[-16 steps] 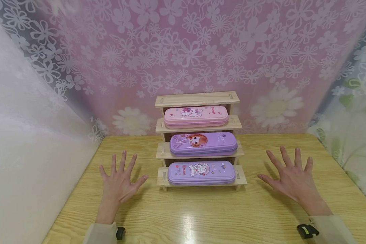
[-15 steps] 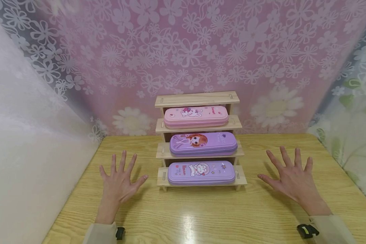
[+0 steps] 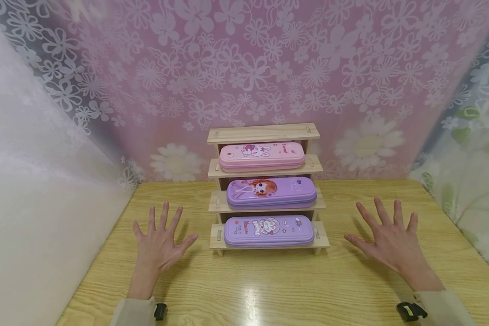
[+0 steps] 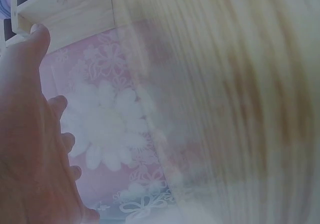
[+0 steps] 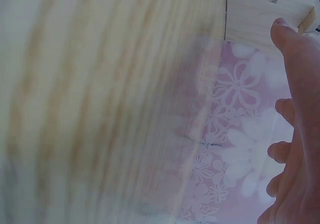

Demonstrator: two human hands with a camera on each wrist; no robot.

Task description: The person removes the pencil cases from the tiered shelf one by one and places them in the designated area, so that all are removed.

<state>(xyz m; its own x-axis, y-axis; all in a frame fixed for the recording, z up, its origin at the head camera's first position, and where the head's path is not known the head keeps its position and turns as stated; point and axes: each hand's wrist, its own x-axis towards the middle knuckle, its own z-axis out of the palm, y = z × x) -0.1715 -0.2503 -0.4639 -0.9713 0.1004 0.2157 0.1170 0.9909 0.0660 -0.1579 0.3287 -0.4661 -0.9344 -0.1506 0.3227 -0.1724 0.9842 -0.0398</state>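
My left hand (image 3: 158,246) is spread over the table, left of a stepped wooden rack (image 3: 216,236), with nothing in it. On the rack's other side my right hand (image 3: 393,244) is spread the same way, also holding nothing. Three pencil cases lie on the rack, one per tier. The pink one (image 3: 262,156) with a bunny is on the upper tier, under the bare top board. A purple case (image 3: 272,192) with a red-haired girl lies in the middle. The lilac case (image 3: 269,231) with an astronaut bunny rests on the lowest tier.
The wood-grain table (image 3: 244,280) carries the rack near its middle. A pink flowered curtain (image 3: 244,68) hangs close behind. Pale sheets stand at the left (image 3: 45,181) and the right (image 3: 481,158). Black straps circle both wrists.
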